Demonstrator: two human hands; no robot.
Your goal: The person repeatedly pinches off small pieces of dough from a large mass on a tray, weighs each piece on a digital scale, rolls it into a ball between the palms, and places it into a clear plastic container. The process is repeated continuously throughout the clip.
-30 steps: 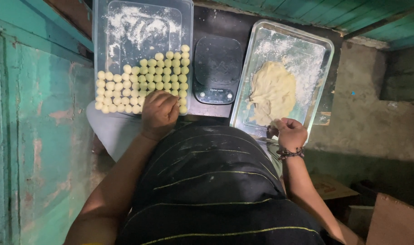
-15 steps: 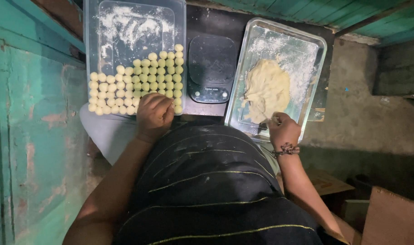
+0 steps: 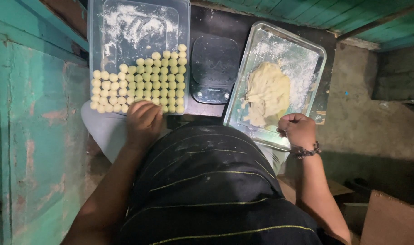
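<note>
My left hand (image 3: 144, 121) rests, fingers curled, on the near edge of a clear plastic tray (image 3: 139, 27) dusted with flour. Rows of several small pale dough balls (image 3: 148, 84) fill the tray's near half, and the hand touches the nearest row. My right hand (image 3: 298, 129), with a bead bracelet on its wrist, is closed at the near corner of a metal baking tray (image 3: 316, 59). A lump of pale dough (image 3: 268, 93) lies in that floured tray, and the fingers pinch at its near edge. What the fingers hold is hidden.
A black kitchen scale (image 3: 214, 68) sits between the two trays on a dark tabletop (image 3: 225, 29). A teal painted wall (image 3: 30, 136) runs along the left. Brown cardboard boxes (image 3: 388, 222) stand on the floor at lower right.
My right hand has moved a little along the metal tray's near edge at the dough. The left hand stays at the dough balls. The camera view shifted slightly.
</note>
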